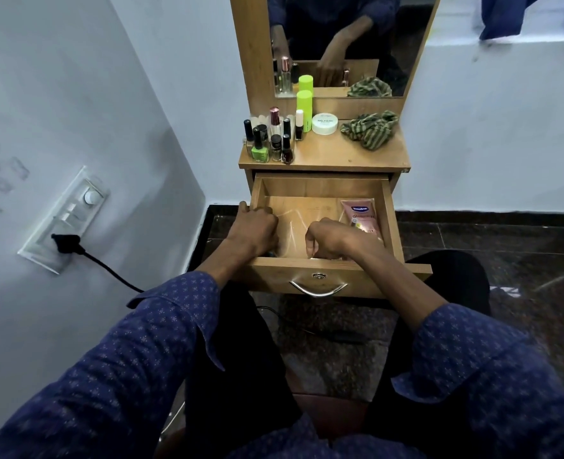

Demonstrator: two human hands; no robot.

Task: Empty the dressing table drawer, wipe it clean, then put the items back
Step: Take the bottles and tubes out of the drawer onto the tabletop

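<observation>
The wooden drawer [393, 223] of the dressing table is pulled out over my lap. Both my hands are inside it. My left hand [257, 230] is curled at the drawer's left side, with the thumb over the left wall. My right hand [333, 240] is closed near the middle. Between them lies a clear, shiny plastic sheet [292, 223], and both hands seem to pinch it. A pink Vaseline tube [361, 213] lies in the right part of the drawer, partly behind my right hand. A green striped cloth [370, 129] sits crumpled on the tabletop [327, 154].
Several nail polish bottles [260, 147], a lime green bottle [304, 106] and a white jar [324, 123] stand on the tabletop below the mirror [340, 34]. The left wall carries a switch plate [71, 213] with a black plug and cable. The floor is dark stone.
</observation>
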